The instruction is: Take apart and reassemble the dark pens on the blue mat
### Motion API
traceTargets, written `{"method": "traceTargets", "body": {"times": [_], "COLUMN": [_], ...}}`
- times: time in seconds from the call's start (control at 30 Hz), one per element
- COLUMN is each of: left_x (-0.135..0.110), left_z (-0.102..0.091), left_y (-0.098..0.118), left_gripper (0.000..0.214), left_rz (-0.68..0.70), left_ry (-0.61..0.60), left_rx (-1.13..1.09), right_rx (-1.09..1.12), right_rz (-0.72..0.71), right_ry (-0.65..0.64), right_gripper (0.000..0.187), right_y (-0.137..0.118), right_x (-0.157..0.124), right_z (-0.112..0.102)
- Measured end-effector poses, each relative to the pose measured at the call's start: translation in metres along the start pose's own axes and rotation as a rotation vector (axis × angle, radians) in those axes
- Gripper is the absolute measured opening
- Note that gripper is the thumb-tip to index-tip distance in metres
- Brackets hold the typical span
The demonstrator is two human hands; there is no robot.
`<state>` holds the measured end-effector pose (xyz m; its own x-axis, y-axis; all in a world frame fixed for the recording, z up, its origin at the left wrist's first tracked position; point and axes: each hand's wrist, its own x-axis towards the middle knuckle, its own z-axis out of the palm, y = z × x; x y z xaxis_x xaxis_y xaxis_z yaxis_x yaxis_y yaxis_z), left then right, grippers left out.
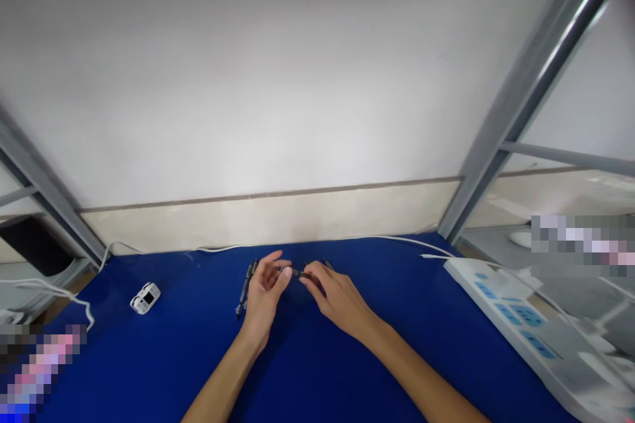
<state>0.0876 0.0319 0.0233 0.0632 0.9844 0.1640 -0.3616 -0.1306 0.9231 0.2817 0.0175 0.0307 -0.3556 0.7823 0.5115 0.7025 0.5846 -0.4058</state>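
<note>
Both my hands meet over the far middle of a blue table. My left hand and my right hand pinch the two ends of a thin dark pen held level between them. Two more dark pens lie on the blue surface just left of my left hand. Another dark piece shows behind my right hand, partly hidden by it.
A small white toy car sits on the table at the left. A white power strip with blue sockets lies along the right edge. White cables run along the back edge. Grey metal frame posts stand at both sides.
</note>
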Motion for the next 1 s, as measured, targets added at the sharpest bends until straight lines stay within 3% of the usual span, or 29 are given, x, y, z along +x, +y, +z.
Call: {"method": "traceTargets", "body": {"times": [0.1,0.2,0.33,0.47,0.63,0.77,0.93,1.0], "left_x": [0.0008,0.0021,0.0022,0.0015,0.0026,0.0039,0.0039,0.0039], "left_z": [-0.0017,-0.0017,-0.0002,0.0001,-0.0035,-0.0062,-0.0077,-0.0077], "left_y": [-0.0032,-0.0034,-0.0015,0.0007,-0.0013,-0.0018,-0.0041,-0.0058], "left_gripper": [0.041,0.065,0.061,0.081,0.057,0.071,0.052,0.059], "left_rz": [-0.026,0.001,-0.021,0.014,-0.026,0.009,-0.01,0.011], "left_ry": [-0.003,-0.032,0.016,-0.029,0.042,-0.04,-0.006,-0.029], "left_rx": [0.025,-0.108,-0.113,-0.188,-0.072,-0.152,0.018,0.002], "right_rx": [-0.039,-0.055,-0.051,-0.066,-0.102,-0.121,-0.125,-0.132], "right_rz": [-0.002,0.004,-0.014,-0.021,-0.036,-0.037,-0.056,-0.052], "right_ry": [0.0,0.005,0.023,0.028,0.028,0.027,0.064,0.071], "right_gripper": [0.013,0.013,0.015,0.017,0.017,0.015,0.013,0.013], "right_y": [0.0008,0.0013,0.0013,0.0014,0.002,0.0034,0.0036,0.0037], "right_x": [0.0002,0.0002,0.0002,0.0003,0.0,-0.0002,0.0005,0.0006], "right_z": [0.0003,-0.0001,-0.0003,0.0004,0.0012,0.0022,0.002,0.0017]}}
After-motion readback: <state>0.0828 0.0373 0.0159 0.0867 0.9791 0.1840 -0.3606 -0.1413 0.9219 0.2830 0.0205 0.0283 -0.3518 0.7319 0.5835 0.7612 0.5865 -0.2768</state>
